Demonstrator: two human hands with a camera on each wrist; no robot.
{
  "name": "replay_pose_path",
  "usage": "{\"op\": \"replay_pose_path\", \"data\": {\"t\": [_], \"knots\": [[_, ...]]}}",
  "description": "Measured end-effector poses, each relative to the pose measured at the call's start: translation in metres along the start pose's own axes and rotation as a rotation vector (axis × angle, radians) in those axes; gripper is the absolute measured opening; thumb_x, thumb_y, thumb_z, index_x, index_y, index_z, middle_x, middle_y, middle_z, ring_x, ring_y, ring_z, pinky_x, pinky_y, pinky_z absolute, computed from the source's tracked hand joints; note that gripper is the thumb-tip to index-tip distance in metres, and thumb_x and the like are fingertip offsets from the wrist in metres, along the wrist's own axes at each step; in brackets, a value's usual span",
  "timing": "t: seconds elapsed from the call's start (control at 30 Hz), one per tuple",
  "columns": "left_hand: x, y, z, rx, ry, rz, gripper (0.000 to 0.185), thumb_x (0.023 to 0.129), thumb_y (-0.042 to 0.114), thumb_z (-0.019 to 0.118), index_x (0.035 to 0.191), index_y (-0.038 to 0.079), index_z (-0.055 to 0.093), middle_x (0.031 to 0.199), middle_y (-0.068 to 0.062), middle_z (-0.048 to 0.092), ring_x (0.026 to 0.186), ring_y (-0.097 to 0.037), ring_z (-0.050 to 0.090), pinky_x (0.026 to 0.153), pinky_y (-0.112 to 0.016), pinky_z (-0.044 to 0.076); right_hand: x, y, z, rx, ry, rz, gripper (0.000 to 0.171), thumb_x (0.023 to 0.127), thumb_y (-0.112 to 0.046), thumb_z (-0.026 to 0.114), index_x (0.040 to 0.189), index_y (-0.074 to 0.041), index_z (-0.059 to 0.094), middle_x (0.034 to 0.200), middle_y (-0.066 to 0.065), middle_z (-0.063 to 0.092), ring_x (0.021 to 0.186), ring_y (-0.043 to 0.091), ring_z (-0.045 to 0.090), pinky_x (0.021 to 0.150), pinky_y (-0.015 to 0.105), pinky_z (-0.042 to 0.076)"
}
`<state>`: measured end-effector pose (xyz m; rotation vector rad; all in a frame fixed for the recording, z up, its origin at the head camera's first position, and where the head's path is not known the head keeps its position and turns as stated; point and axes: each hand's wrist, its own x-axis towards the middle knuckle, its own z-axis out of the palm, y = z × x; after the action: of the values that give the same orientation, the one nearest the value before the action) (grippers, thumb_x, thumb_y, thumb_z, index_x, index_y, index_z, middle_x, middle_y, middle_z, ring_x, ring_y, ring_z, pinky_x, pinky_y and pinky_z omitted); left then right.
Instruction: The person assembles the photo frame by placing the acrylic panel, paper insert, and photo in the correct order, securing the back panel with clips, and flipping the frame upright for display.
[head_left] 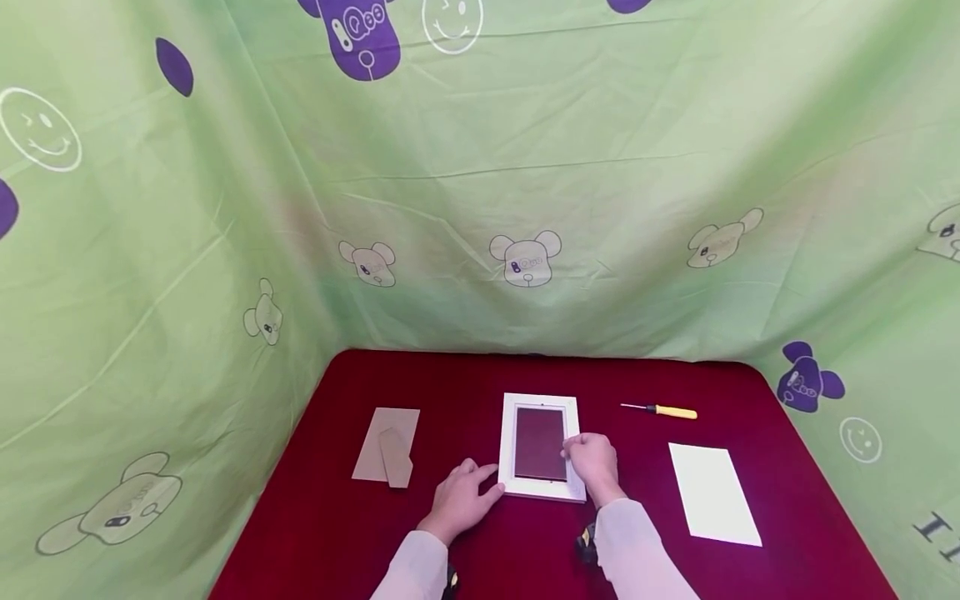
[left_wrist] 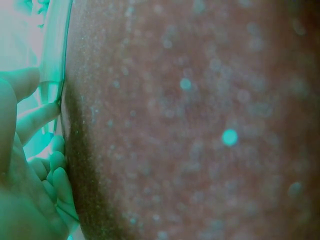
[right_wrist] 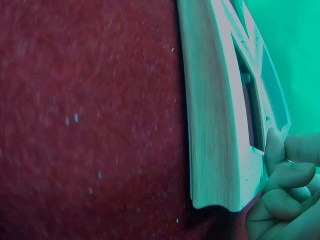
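A white picture frame (head_left: 508,446) lies flat in the middle of the red table (head_left: 465,383), its opening showing dark red. My left hand (head_left: 459,497) rests on the cloth at the frame's near left corner, fingers spread, thumb against the frame edge. In the left wrist view a fingertip (left_wrist: 42,116) of the left hand (left_wrist: 25,190) touches the frame (left_wrist: 52,55). My right hand (head_left: 594,465) lies over the frame's right rail with curled fingers at its inner edge. The right wrist view shows the right hand (right_wrist: 285,200) with thumb on the frame (right_wrist: 215,125).
A brown backing board (head_left: 388,446) with its stand lies left of the frame. A yellow-handled screwdriver (head_left: 663,410) lies at the back right, and a white sheet (head_left: 712,493) at the right. Green printed fabric (head_left: 480,208) walls the table on three sides.
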<state>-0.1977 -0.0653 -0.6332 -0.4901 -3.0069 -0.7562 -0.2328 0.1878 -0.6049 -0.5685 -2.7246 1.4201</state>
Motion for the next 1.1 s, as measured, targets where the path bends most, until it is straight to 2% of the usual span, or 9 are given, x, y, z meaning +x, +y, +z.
{"op": "replay_pose_path", "data": {"t": [0.2, 0.43, 0.77, 1.1], "knots": [[0.0003, 0.0008, 0.0, -0.015, -0.01, -0.014, 0.049, 0.092, 0.055, 0.056, 0.127, 0.022, 0.067, 0.092, 0.007, 0.047, 0.079, -0.011, 0.046, 0.061, -0.03, 0.041, 0.0002, -0.0018, -0.0033, -0.062, 0.003, -0.051, 0.018, 0.085, -0.017, 0.063, 0.072, -0.012, 0.073, 0.069, -0.003, 0.067, 0.072, 0.023, 0.059, 0.061, 0.035, 0.043], [0.001, 0.0001, 0.0016, -0.005, -0.01, -0.023, 0.049, 0.092, 0.056, 0.056, 0.127, 0.024, 0.067, 0.094, 0.007, 0.047, 0.082, -0.012, 0.048, 0.063, -0.031, 0.042, 0.0002, -0.0014, -0.0028, -0.11, 0.045, -0.103, 0.014, 0.083, -0.018, 0.065, 0.073, -0.014, 0.073, 0.071, 0.0, 0.066, 0.067, 0.022, 0.056, 0.058, 0.035, 0.042], [0.0021, 0.0015, 0.001, -0.009, -0.007, -0.023, 0.049, 0.092, 0.055, 0.057, 0.127, 0.023, 0.067, 0.093, 0.007, 0.047, 0.079, -0.011, 0.047, 0.061, -0.03, 0.041, -0.0009, 0.0007, -0.0009, -0.098, 0.064, -0.105, 0.01, 0.084, -0.019, 0.068, 0.079, -0.013, 0.075, 0.079, 0.002, 0.07, 0.077, 0.028, 0.062, 0.07, 0.045, 0.047], [0.002, 0.0013, 0.0015, -0.012, -0.023, -0.033, 0.049, 0.092, 0.055, 0.057, 0.128, 0.023, 0.066, 0.092, 0.008, 0.046, 0.079, -0.011, 0.046, 0.061, -0.03, 0.04, -0.0007, 0.0016, 0.0019, -0.094, 0.089, -0.118, 0.01, 0.085, -0.016, 0.069, 0.077, -0.013, 0.074, 0.079, 0.002, 0.07, 0.081, 0.031, 0.063, 0.075, 0.047, 0.047]]}}
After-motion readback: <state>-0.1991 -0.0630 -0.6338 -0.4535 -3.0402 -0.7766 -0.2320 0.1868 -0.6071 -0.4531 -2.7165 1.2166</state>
